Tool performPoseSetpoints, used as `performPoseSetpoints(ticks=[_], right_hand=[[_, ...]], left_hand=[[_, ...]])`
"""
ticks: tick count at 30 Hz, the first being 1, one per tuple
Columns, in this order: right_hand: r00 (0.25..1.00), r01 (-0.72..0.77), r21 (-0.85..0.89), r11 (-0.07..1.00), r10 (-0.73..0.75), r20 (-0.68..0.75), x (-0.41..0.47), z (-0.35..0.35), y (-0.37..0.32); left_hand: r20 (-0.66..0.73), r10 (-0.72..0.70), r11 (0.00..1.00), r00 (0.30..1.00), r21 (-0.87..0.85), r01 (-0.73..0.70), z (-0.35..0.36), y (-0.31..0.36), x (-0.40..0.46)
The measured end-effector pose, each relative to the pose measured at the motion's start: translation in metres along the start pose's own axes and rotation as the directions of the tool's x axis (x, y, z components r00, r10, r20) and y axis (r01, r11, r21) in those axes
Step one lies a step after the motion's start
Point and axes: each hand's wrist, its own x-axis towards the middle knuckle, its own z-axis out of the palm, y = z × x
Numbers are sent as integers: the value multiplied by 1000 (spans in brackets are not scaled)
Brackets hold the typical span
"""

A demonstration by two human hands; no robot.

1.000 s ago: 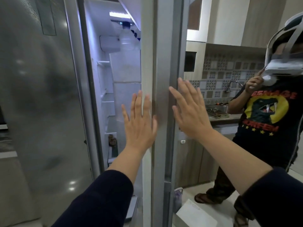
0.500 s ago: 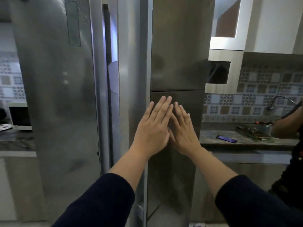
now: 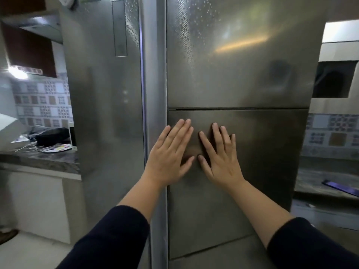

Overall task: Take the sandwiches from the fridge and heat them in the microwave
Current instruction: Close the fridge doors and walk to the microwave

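Observation:
A tall steel fridge fills the view. Its right door (image 3: 242,74) carries a darker inset panel (image 3: 262,152) at mid height. My left hand (image 3: 171,154) and my right hand (image 3: 219,158) lie flat on that panel side by side, fingers spread and pointing up, thumbs nearly touching. Neither hand holds anything. The left door (image 3: 104,113) stands beside it, with a thin strip of bluish light (image 3: 143,74) showing in the seam between the two doors. No sandwiches and no microwave are in view.
A dark stone counter (image 3: 38,160) at the left carries a black bag (image 3: 52,135), a white cable and a colourful plate (image 3: 58,148). At the right another counter holds a dark phone (image 3: 340,188) under a tiled wall. A range hood (image 3: 38,28) hangs upper left.
The right fridge door has swung from wide open to almost closed under both my palms. The lit interior and the person at the right have gone out of view.

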Motion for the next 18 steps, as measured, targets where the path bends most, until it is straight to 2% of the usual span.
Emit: performPoseSetpoints(ticks=[4, 10, 18], right_hand=[[999, 43, -71, 997, -45, -28, 17, 27, 4], [999, 38, -206, 978, -34, 24, 43, 69, 6], [991, -30, -337, 941, 73, 116, 73, 121, 6]], left_hand=[[-18, -6, 1000, 1000, -29, 5, 39, -21, 3], [-10, -11, 994, 1000, -110, 10, 103, -51, 11], [83, -14, 968, 996, -247, 34, 182, -76, 24]])
